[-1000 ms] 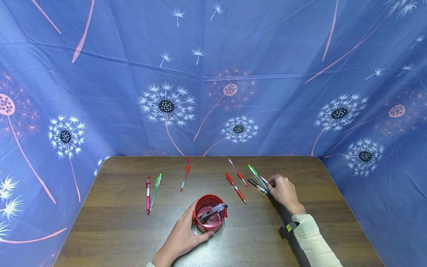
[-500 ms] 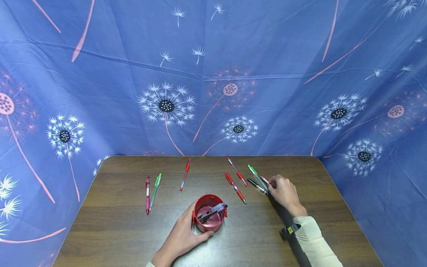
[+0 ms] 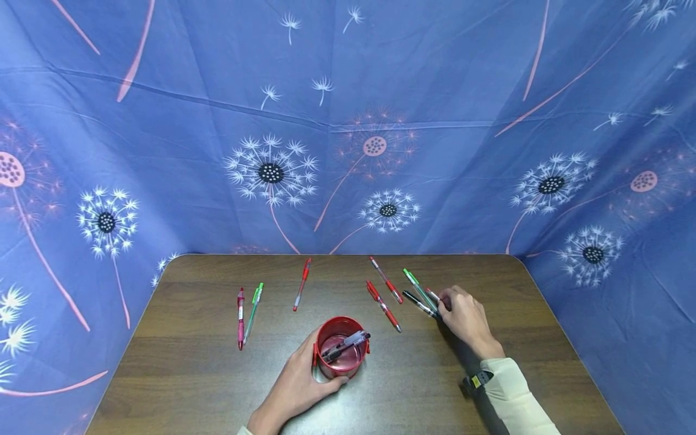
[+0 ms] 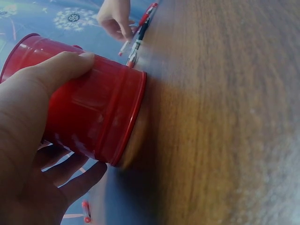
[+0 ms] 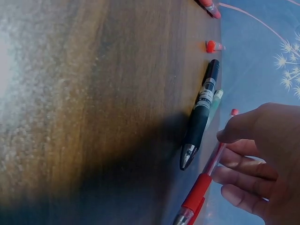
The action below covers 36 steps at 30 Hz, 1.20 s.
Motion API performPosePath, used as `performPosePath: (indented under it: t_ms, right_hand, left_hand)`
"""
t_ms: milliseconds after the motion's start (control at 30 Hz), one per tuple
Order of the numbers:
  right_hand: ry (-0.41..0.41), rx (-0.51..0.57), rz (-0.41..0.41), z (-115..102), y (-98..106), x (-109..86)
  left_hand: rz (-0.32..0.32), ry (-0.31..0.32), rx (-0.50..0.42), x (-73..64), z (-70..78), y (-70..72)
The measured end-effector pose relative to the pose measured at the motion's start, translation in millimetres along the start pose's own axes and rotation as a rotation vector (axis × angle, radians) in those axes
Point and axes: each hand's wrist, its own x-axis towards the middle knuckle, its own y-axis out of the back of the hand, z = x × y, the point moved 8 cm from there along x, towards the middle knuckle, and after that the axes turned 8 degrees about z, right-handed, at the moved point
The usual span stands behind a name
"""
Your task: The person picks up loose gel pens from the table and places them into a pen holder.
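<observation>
My left hand [image 3: 296, 380] holds a small red bucket [image 4: 89, 108] on the table, thumb along the near side and fingers round the other. A dark clear-barrelled pen [image 3: 348, 344] leans inside it, its end over the rim. To the right, my right hand [image 3: 466, 317] pinches a red pen with a clear barrel [image 5: 197, 190] between thumb and fingers, low over the wood. Right beside that pen lies a black pen [image 5: 202, 105] with a silver tip. A green pen [image 3: 415, 281] lies just behind, partly hidden by the black one in the right wrist view.
Two red pens, a nearer one [image 3: 383, 307] and a farther one [image 3: 387, 280], lie right of centre. Left of the bucket are another red pen [image 3: 302, 285], a green pen [image 3: 254, 313] and a dark pink pen [image 3: 241, 319]. Blue dandelion-print cloth [image 3: 462, 181] hangs round the table.
My right wrist and sleeve have shifted slightly to the right and toward me, while the fingers stay at the red pen. The left hand and bucket have not moved.
</observation>
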Motion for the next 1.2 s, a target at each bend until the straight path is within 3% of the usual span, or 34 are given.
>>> performPosePath:
  t_ms: [233, 900, 1200]
  right_hand:
    - [0.033, -0.004, 0.058, -8, 9, -3.1]
    - [0.053, 0.096, 0.256, -29, 44, -19.4]
    - [0.055, 0.147, 0.302, -46, 61, -25.2]
  left_hand:
    - [0.019, -0.056, 0.019, 0.1, 1.3, -0.5]
    - [-0.002, -0.005, 0.008, 0.7, 0.3, -0.2]
    - [0.013, -0.052, 0.021, -0.4, 3.1, -0.2]
